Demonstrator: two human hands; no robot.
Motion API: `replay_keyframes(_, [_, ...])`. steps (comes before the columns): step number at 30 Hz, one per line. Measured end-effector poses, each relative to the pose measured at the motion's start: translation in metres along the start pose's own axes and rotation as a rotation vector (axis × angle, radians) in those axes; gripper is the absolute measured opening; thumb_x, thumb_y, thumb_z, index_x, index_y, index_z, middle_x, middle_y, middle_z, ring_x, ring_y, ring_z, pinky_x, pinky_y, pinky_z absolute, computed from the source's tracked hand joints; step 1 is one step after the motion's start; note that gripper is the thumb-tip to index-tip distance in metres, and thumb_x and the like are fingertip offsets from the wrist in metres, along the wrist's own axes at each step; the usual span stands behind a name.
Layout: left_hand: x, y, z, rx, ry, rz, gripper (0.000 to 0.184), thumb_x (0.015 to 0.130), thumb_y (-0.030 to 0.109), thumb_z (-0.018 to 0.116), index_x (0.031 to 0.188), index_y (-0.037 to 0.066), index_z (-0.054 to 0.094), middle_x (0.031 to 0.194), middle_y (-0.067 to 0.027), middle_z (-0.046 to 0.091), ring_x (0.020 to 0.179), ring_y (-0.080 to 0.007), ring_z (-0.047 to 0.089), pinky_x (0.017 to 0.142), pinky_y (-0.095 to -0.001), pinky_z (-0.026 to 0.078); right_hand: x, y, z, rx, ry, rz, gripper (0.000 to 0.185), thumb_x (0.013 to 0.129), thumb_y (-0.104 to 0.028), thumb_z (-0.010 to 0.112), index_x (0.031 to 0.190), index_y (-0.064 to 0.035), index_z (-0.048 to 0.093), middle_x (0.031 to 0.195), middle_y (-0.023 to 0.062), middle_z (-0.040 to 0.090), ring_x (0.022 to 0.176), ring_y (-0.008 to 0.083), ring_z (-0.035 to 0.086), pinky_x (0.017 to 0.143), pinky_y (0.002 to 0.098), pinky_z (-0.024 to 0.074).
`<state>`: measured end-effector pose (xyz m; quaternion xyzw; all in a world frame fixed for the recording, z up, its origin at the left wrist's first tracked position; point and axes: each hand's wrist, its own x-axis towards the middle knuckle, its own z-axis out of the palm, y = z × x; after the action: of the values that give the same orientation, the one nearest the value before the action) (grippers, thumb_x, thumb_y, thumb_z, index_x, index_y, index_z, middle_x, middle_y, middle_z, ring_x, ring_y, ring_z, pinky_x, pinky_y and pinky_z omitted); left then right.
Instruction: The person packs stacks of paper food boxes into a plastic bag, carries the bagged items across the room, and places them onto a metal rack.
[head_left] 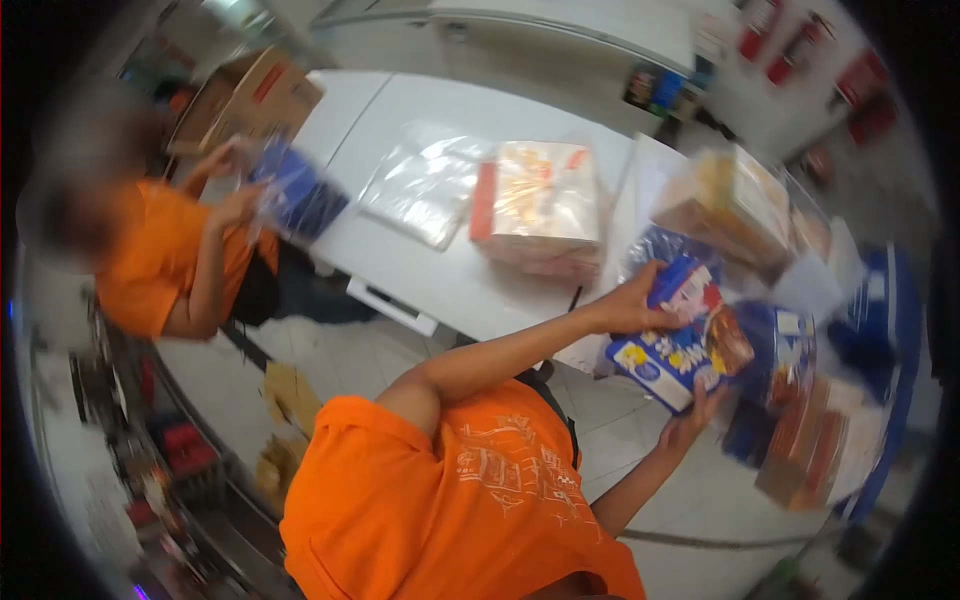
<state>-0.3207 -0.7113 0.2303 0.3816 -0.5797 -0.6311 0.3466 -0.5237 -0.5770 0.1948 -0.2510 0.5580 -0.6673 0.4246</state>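
Person in orange [430,500] held a blue printed packet [688,342] by the edge of a white desk [400,268].
The left hand [638,302] gripped its upper end, the right hand [690,418] its lower edge; its contents were hidden. On the desk, clear plastic wrapped a cream-and-red bundle [545,195] beside flat clear bags [420,190]; a co-worker [160,255] held a clear bag [300,190] with something blue inside.

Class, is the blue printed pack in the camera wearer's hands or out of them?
In: the blue pack is held between the left hand at its upper edge and the right hand at its lower edge.
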Motion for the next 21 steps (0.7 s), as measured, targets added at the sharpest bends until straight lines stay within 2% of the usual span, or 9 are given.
replay_keyframes(4, [-0.058, 0.013, -0.038, -0.428, 0.019, 0.004, 0.087, 0.079, 0.031, 0.078, 0.141, -0.001, 0.026, 0.13, -0.0189, 0.05, 0.119, -0.024, 0.051, 0.098, -0.0327, 0.044, -0.033, -0.045, 0.039, 0.136, -0.201, -0.004, 0.074, 0.088, -0.017, 0.063, 0.149, -0.0013, 0.025, 0.141, 0.017, 0.041, 0.128, 0.0279, 0.045, 0.107, 0.0395, 0.0363])
replay_keyframes(5, [-0.075, 0.015, -0.05, -0.541, 0.018, 0.028, 0.083, 0.081, 0.028, 0.077, 0.141, -0.001, 0.027, 0.129, -0.0179, 0.05, 0.117, -0.0228, 0.051, 0.096, -0.032, 0.044, -0.041, -0.05, 0.058, 0.068, -0.267, -0.03, 0.072, 0.089, -0.023, 0.062, 0.147, 0.0007, 0.027, 0.136, 0.0181, 0.047, 0.122, 0.0299, 0.052, 0.104, 0.0412, 0.0414])
replay_keyframes(8, [-0.121, 0.028, -0.092, -0.431, 0.143, 0.085, 0.079, 0.083, 0.022, 0.075, 0.141, 0.0, 0.027, 0.128, -0.0159, 0.05, 0.114, -0.021, 0.053, 0.095, -0.0316, 0.046, -0.047, -0.024, 0.09, -0.022, -0.37, 0.15, 0.074, 0.083, -0.02, 0.069, 0.143, 0.001, 0.031, 0.13, 0.0152, 0.05, 0.117, 0.0268, 0.054, 0.101, 0.0382, 0.0424])
replay_keyframes(11, [-0.158, 0.034, -0.144, -0.286, 0.288, -0.034, 0.075, 0.086, 0.023, 0.072, 0.141, 0.0, 0.027, 0.127, -0.0139, 0.051, 0.113, -0.0204, 0.053, 0.094, -0.0321, 0.047, -0.054, 0.001, 0.138, 0.012, -0.547, 0.347, 0.074, 0.078, -0.013, 0.072, 0.14, 0.0019, 0.034, 0.126, 0.0142, 0.053, 0.113, 0.0252, 0.056, 0.098, 0.0366, 0.0453])
replay_keyframes(12, [-0.173, 0.035, -0.16, -0.372, 0.305, -0.031, 0.072, 0.088, 0.027, 0.068, 0.141, 0.0, 0.028, 0.127, -0.0139, 0.05, 0.114, -0.0206, 0.052, 0.095, -0.0325, 0.046, -0.07, 0.007, 0.164, 0.056, -0.531, 0.353, 0.072, 0.079, -0.015, 0.072, 0.139, 0.0021, 0.036, 0.125, 0.0152, 0.053, 0.111, 0.0259, 0.058, 0.097, 0.0369, 0.0462])
replay_keyframes(14, [-0.205, 0.04, -0.191, -0.541, 0.328, -0.032, 0.066, 0.093, 0.034, 0.06, 0.141, 0.0, 0.03, 0.129, -0.0138, 0.049, 0.118, -0.0209, 0.05, 0.097, -0.0334, 0.044, -0.07, 0.059, 0.173, 0.094, -0.606, 0.452, 0.072, 0.081, -0.022, 0.07, 0.139, 0.0012, 0.036, 0.126, 0.0166, 0.054, 0.112, 0.0287, 0.058, 0.098, 0.0398, 0.0467])
replay_keyframes(17, [-0.255, 0.048, -0.242, -0.558, 0.395, 0.247, 0.063, 0.097, 0.043, 0.045, 0.141, 0.001, 0.033, 0.131, -0.0126, 0.048, 0.122, -0.0212, 0.047, 0.102, -0.0348, 0.039, -0.106, 0.071, 0.251, 0.367, -0.68, 0.617, 0.071, 0.083, -0.03, 0.068, 0.14, -0.0001, 0.036, 0.128, 0.0172, 0.054, 0.115, 0.0307, 0.056, 0.099, 0.0429, 0.0466])
replay_keyframes(20, [-0.302, 0.044, -0.3, -0.595, 0.509, 0.27, 0.063, 0.098, 0.047, 0.038, 0.142, 0.003, 0.035, 0.138, -0.0114, 0.044, 0.127, -0.0208, 0.043, 0.105, -0.0353, 0.035, -0.12, 0.09, 0.331, 0.414, -0.737, 0.592, 0.066, 0.085, -0.035, 0.063, 0.138, -0.0025, 0.041, 0.131, 0.0156, 0.054, 0.117, 0.0319, 0.055, 0.103, 0.0472, 0.0421])
replay_keyframes(21, [-0.317, 0.04, -0.319, -0.61, 0.583, 0.264, 0.058, 0.099, 0.043, 0.039, 0.141, 0.003, 0.038, 0.137, -0.0104, 0.047, 0.126, -0.0212, 0.046, 0.105, -0.0362, 0.036, -0.128, 0.09, 0.364, 0.413, -0.776, 0.562, 0.067, 0.085, -0.035, 0.063, 0.14, -0.0051, 0.04, 0.133, 0.0141, 0.053, 0.118, 0.0317, 0.055, 0.104, 0.0468, 0.041])
